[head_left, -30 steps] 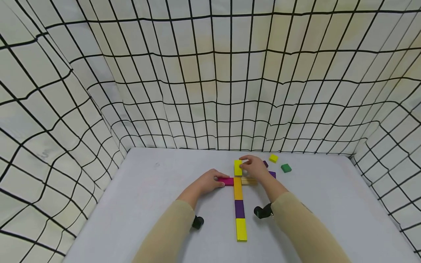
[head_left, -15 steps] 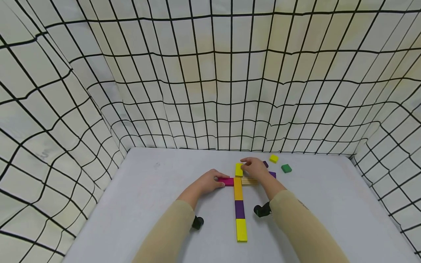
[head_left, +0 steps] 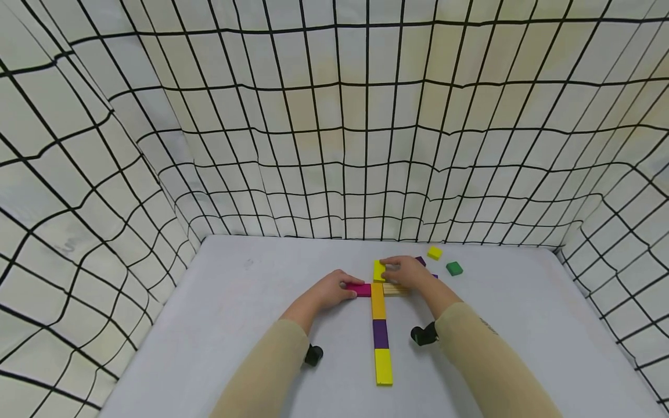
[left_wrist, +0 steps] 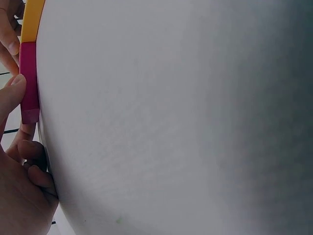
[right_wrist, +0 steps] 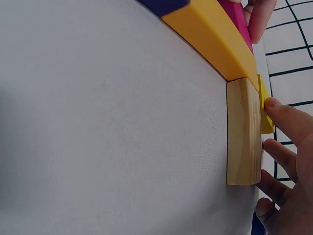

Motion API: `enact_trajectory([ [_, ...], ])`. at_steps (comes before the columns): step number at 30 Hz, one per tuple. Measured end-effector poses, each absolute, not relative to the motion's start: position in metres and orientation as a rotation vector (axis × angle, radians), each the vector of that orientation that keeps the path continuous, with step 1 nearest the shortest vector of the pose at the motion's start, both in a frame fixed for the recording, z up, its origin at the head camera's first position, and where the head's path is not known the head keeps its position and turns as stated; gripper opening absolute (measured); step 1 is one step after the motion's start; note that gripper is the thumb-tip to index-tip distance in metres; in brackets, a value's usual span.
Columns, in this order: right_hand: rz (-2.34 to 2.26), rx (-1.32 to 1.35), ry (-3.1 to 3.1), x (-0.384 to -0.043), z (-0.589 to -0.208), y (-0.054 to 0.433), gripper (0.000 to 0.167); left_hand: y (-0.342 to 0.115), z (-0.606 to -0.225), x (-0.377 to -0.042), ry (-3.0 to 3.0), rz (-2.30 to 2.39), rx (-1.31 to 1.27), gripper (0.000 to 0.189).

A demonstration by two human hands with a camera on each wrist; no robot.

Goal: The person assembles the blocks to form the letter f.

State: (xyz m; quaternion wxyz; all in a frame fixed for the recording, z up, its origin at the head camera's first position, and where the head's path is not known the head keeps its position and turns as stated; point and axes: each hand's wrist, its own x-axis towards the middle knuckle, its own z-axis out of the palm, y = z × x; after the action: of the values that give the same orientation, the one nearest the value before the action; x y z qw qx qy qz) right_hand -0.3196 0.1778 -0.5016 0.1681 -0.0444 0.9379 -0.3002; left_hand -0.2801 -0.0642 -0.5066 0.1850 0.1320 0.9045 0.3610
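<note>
A line of flat blocks lies on the grey table point(head_left: 251, 313): yellow point(head_left: 383, 367), purple point(head_left: 380, 334), orange point(head_left: 378, 301). My right hand point(head_left: 391, 269) pinches a yellow block point(head_left: 378, 271) at the orange block's far end; in the right wrist view a fingertip point(right_wrist: 274, 105) touches that yellow block point(right_wrist: 265, 112). A wooden block point(head_left: 395, 289) lies to the right of the orange one. My left hand point(head_left: 349, 285) holds a magenta block point(head_left: 360, 289) against the orange block's left side, fingers on both sides of the magenta block point(left_wrist: 29, 78).
A green block point(head_left: 454, 268) and a small yellow block point(head_left: 434, 252) lie at the back right, with a purple block point(head_left: 421, 260) partly hidden behind my right hand. Grid-patterned cloth walls point(head_left: 334, 145) enclose the table on three sides.
My right hand has lowered the yellow block from slightly raised down to the table at the orange block's far end. The left hand has stayed on the magenta block.
</note>
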Motion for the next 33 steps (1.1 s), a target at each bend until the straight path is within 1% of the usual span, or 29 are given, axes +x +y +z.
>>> enact_trajectory([
  [11, -0.832, -0.176, 2.696, -0.317, -0.502, 0.173, 0.045, -0.065, -0.509, -0.281, 2.554, 1.017, 0.364, 0.029],
  [19, -0.828, -0.157, 2.698, -0.314, -0.503, 0.169, 0.044, -0.066, -0.512, -0.281, 2.557, 1.014, 0.354, 0.029],
  [28, -0.828, -0.218, 2.698, -0.311, -0.503, 0.168, 0.043, -0.065, -0.510, -0.280, 2.554, 1.021, 0.368, 0.030],
  [33, -0.842, -0.209, 2.682, -0.309, -0.501, 0.169, 0.043, -0.065, -0.509, -0.279, 2.550, 1.036, 0.372, 0.029],
])
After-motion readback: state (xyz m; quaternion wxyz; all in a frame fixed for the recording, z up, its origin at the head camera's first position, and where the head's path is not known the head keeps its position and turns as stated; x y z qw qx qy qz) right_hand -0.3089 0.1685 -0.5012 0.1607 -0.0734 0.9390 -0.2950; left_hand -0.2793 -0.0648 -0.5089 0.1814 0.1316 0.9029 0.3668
